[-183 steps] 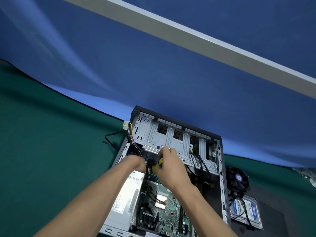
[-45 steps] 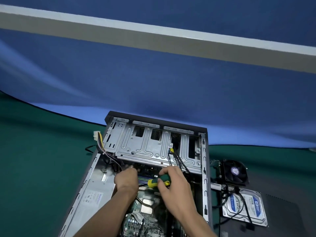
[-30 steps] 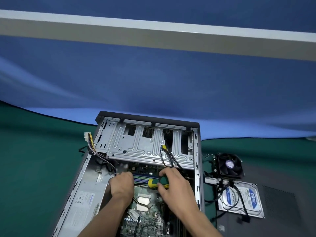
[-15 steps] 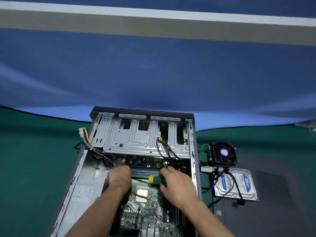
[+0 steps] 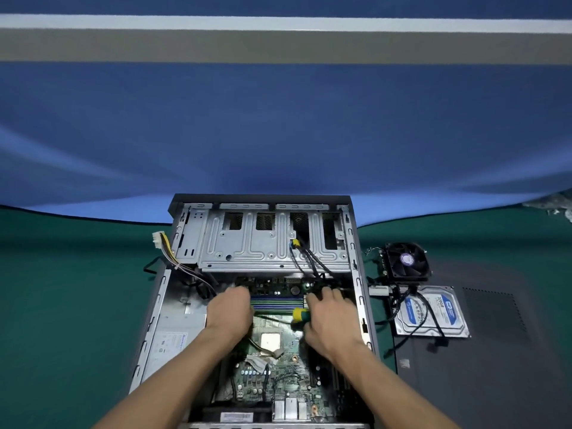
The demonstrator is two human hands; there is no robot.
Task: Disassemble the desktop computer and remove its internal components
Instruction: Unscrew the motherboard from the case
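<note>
Screwdriver (image 5: 301, 315) gripped by right hand (image 5: 332, 320) inside open PC case (image 5: 356, 274); left hand (image 5: 230, 314) curled at RAM slots (image 5: 277, 304), grip can't be told.

Even, soft overhead light; wide-angle bowing at edges, slight blur.

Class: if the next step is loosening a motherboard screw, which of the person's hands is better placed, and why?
Probably the right hand: it already holds the screwdriver over the motherboard.
</note>
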